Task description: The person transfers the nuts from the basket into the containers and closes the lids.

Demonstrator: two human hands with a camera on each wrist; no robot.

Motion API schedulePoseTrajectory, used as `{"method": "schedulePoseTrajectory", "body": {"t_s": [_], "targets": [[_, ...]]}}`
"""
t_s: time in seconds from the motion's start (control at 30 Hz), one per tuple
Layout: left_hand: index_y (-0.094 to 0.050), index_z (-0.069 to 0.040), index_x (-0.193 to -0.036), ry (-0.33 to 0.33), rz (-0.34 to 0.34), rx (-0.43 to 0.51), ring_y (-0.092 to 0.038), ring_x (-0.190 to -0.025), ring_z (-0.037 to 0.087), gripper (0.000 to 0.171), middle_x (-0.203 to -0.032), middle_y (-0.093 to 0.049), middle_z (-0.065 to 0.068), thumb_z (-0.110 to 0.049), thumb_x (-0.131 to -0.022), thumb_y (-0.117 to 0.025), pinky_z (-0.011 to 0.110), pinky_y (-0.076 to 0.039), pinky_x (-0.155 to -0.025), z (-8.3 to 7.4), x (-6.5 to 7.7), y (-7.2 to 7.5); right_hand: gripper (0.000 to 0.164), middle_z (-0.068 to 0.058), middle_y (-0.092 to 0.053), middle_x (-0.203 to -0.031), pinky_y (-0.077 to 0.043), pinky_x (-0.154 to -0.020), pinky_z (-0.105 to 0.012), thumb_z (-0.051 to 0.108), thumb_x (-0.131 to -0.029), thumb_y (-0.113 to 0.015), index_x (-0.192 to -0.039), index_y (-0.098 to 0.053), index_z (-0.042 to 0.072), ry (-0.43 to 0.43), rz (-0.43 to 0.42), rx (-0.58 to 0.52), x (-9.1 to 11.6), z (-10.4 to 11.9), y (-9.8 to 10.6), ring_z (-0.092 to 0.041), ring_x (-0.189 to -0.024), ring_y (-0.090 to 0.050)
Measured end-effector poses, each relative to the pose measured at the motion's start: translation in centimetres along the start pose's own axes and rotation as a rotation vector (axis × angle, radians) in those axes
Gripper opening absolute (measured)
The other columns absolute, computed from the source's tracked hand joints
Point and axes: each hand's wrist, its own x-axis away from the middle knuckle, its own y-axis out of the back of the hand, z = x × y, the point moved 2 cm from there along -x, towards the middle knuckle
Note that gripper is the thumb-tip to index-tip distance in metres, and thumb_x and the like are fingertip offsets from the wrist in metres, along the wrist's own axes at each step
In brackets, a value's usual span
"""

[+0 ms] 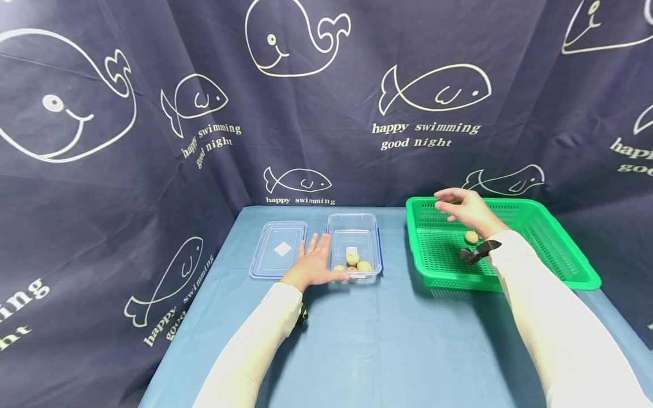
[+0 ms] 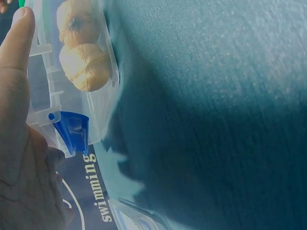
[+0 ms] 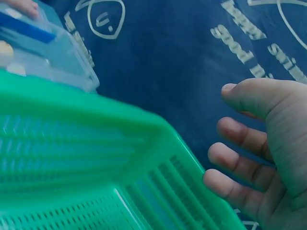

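Observation:
My left hand [image 1: 312, 267] is spread with straight fingers along the left side of a clear plastic container [image 1: 352, 222], its thumb at the front rim. Several walnuts [image 2: 85, 67] lie inside, gathered at the container's front end. A blue side clip [image 2: 73, 130] hangs unfastened near the hand in the left wrist view. Over the green basket [image 1: 422, 256], my right hand [image 1: 468, 211] hovers with loosely bent fingers and nothing between thumb and fingertips. Below that wrist, a walnut [image 1: 471, 237] rests on the basket floor, with another partly hidden behind the arm.
A clear lid with a blue edge [image 1: 261, 258] lies flat left of the container. The blue tablecloth [image 1: 377, 340] covers the table. Behind it hangs a dark curtain [image 1: 352, 153] with whale and fish drawings, close to the basket's back rim.

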Motion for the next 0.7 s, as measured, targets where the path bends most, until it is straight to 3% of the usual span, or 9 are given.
{"method": "schedulePoseTrajectory", "body": {"t_s": [0.27,0.5,0.7], "targets": [[-0.007,-0.006,-0.163,-0.007,0.008,0.017,-0.002,-0.156,0.033,0.129,-0.170,-0.010,0.011,-0.084,-0.075,-0.060,0.059,0.000,-0.122,0.2,0.1,0.1,0.044,-0.015,-0.065,-0.124,-0.060,-0.072,-0.031,0.028,-0.099,-0.066,-0.134,-0.060,0.002,-0.013,-0.059,0.041,0.5,-2.1,2.2,0.003,-0.087,-0.064],[-0.007,-0.007,-0.163,-0.002,0.010,0.016,-0.001,-0.156,0.033,0.129,-0.170,-0.010,0.011,-0.084,-0.075,-0.061,0.058,0.002,-0.122,0.4,-0.2,0.0,0.049,0.011,-0.064,-0.110,-0.059,-0.074,-0.027,0.032,-0.100,-0.065,-0.137,-0.057,0.001,-0.048,-0.093,0.050,0.9,-3.9,2.9,0.008,-0.088,-0.061],[-0.007,-0.006,-0.163,-0.008,0.007,0.017,-0.003,-0.156,0.034,0.129,-0.169,-0.012,0.012,-0.084,-0.075,-0.061,0.059,-0.001,-0.122,0.1,0.1,0.3,0.058,0.021,-0.062,-0.103,-0.057,-0.073,-0.022,0.035,-0.100,-0.063,-0.141,-0.051,-0.005,-0.103,-0.118,-0.022,1.2,-6.0,3.4,0.006,-0.089,-0.061]]}}
